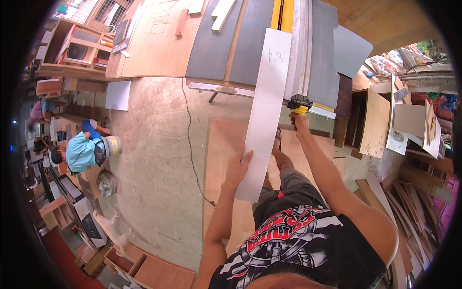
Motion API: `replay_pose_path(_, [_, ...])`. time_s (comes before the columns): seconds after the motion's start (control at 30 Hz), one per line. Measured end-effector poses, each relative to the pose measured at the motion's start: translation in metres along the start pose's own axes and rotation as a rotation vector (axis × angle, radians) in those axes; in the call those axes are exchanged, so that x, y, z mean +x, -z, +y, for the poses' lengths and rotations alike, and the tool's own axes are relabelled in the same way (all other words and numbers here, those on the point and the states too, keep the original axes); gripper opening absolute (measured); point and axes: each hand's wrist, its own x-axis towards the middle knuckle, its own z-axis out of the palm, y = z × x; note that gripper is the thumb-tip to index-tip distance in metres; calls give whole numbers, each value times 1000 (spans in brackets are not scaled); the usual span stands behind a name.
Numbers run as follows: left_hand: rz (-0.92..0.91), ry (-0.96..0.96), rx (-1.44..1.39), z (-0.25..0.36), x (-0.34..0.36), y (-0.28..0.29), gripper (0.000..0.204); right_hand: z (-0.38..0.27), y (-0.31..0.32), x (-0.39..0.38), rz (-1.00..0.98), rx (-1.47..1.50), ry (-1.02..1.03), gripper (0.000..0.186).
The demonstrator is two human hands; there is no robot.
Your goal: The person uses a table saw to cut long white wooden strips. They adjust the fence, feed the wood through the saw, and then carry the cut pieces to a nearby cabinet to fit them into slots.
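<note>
My left hand (238, 166) grips the left edge of a long white board (263, 111) near its close end, the thumb lying on top. The board's far end rests on a grey table saw (250, 53), alongside the metal rip fence (300, 48); its close end sticks out past the saw's front edge toward my body. Handwritten pencil marks show on the board's upper face. At the front of the fence, my right hand (300, 121) is closed around the black and yellow fence clamp handle (301, 107). Beyond the board lies the saw's yellow insert strip (287, 17).
A wooden side table (154, 43) adjoins the saw on the left, with wood strips (222, 17) nearby. A black cable (189, 125) crosses the floor. A person in a blue shirt (83, 151) sits at left near a cat (115, 231). Board offcuts (409, 207) pile up at right.
</note>
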Motion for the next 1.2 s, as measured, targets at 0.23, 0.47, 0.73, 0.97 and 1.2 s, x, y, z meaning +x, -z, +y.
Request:
replay_pose_path(0.23, [13, -38, -14, -3, 1, -1, 61, 2, 2, 5, -29, -18, -36, 10])
replay_pose_path(0.47, [-3, -98, -11, -14, 4, 0, 61, 1, 1, 3, -50, 13, -60, 8])
replay_pose_path(0.73, [-42, -130, -83, -13, 5, 4, 64, -3, 2, -2, -78, 40, -75, 8])
replay_pose_path(0.97, [-113, -48, -106, -12, 6, 9, 67, -4, 7, 0, -126, 79, -119, 8])
replay_pose_path(1.2, [-143, -15, -70, -6, 8, 13, 67, 1, 12, 10, -201, 122, -178, 10])
